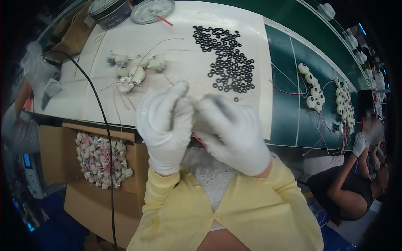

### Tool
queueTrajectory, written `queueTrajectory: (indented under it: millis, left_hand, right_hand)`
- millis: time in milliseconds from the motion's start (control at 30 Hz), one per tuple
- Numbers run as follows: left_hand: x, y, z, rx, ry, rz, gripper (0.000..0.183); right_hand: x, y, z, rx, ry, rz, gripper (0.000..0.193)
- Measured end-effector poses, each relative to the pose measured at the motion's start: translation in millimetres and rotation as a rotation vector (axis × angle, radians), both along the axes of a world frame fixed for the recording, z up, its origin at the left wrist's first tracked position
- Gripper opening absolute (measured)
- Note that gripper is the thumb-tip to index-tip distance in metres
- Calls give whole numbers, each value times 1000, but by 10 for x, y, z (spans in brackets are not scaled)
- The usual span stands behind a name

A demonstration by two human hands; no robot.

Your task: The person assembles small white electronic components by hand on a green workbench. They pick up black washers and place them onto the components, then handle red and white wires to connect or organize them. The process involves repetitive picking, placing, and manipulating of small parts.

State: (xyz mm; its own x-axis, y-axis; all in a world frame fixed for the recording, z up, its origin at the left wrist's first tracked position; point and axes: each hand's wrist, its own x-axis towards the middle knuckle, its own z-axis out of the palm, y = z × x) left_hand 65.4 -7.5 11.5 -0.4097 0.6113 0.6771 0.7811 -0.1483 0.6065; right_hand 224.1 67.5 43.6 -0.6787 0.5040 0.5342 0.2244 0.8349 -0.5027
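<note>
My left hand [164,125], in a white glove, is closed with its fingers curled in front of my chest. Close beside it is my right hand [234,136], also gloved and closed, its fingertips blurred by motion. Whatever lies between the hands is hidden by the gloves; a bit of red wire [201,142] shows below the right fingers. Just beyond my left hand, several cream round parts with thin wires [137,73] lie on the white worktop [176,58]. Many small black rings [228,54] are spread out past my right hand.
An open cardboard box [96,201] below left holds a heap of wired white parts [102,161]. A black cable [97,94] crosses the left side. A tin [109,12] and a round lid [151,10] stand far left. More cream parts [312,88] lie on the green belt [287,83]; a co-worker [349,190] sits right.
</note>
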Motion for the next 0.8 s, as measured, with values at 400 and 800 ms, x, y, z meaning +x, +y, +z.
queueTrajectory:
  millis: [400, 800]
  left_hand:
    - [17, -76, 67, 45, 64, -114, 20]
    - [-59, 46, -114, -69, 175, 33, 8]
  right_hand:
    - [116, -81, -41, -834, 689, 336, 107]
    - [482, 63, -58, -884, 748, 627, 80]
